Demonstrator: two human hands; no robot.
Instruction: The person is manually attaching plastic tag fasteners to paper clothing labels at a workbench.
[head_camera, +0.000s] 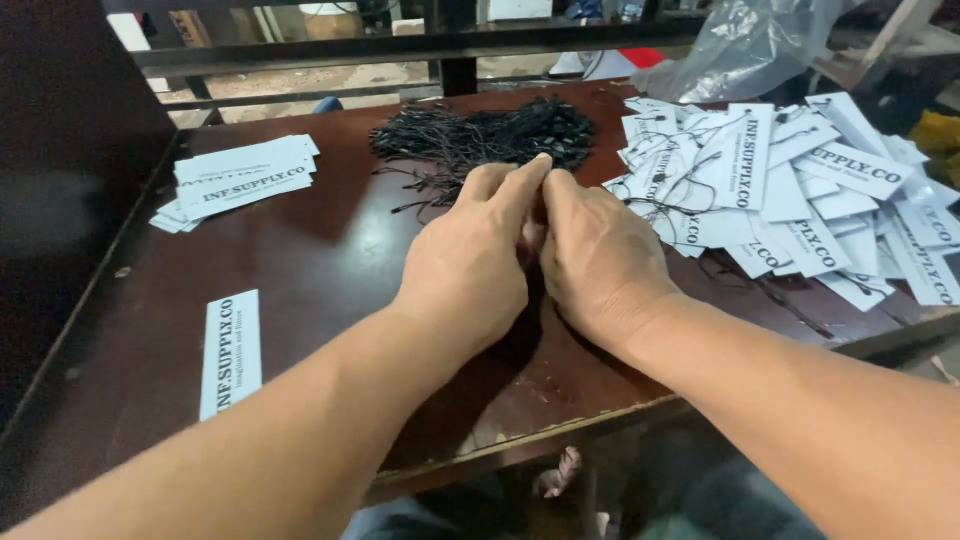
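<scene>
In the head view, the left hand (468, 262) and the right hand (596, 258) are meeting knuckle to knuckle over the middle of the dark table (330, 250), fingertips pinched together and pointing away from the camera; whatever is between them is hiding behind the fingers, so I cannot tell what either hand is gripping, only that both are curling closed around something small. Just beyond the fingertips a tangle of black strings (480, 135) is lying in a heap, and to the right a broad, loose spread of white tags (800, 190) is covering that side of the table, several already carrying black loops. A neat stack of tags (245, 178) is sitting well apart at the far left, and a single tag (231, 350) is lying alone near the front left edge. A crumpled clear plastic bag (740, 45) is resting behind the spread. Judging from this, the hands are working a string at a tag, most likely threading or knotting; that kind of work is calling for fine fingertip control, keeping the thin string taut and the hands close
</scene>
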